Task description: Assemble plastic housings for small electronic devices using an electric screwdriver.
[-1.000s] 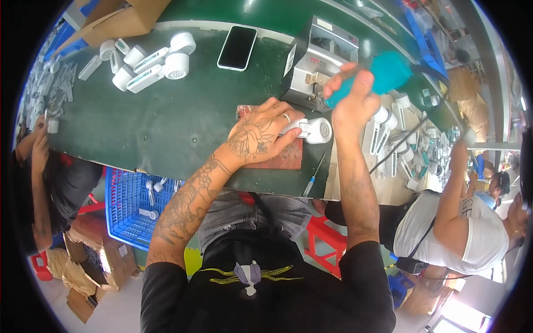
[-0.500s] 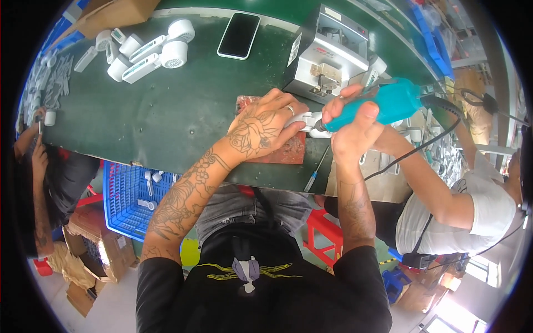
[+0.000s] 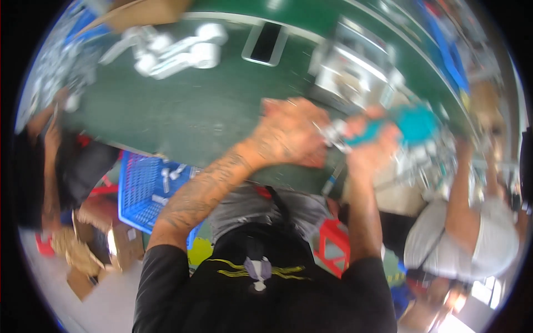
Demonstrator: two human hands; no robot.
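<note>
Motion blurs the whole view. My left hand (image 3: 294, 132) is closed on a white plastic part (image 3: 335, 134), whose end sticks out past the fingers; the exact shape is smeared. Beneath that hand lies a reddish board (image 3: 317, 159), mostly covered. My right hand (image 3: 373, 139) is wrapped round a teal electric screwdriver (image 3: 417, 123). Its front end points left at the white part; I cannot tell whether the tip touches it. A slim hand screwdriver (image 3: 332, 178) rests on the table by the right forearm.
Behind the hands stand a silver machine (image 3: 355, 69) and a phone (image 3: 265, 44). White handled devices (image 3: 183, 53) lie at the far left. A blue basket (image 3: 133, 194) with white parts sits below the table edge. Co-workers flank me; loose parts (image 3: 433, 166) cover the right side.
The view has shifted, so the table things appear farther right. My hands keep hold of the white part and the electric screwdriver.
</note>
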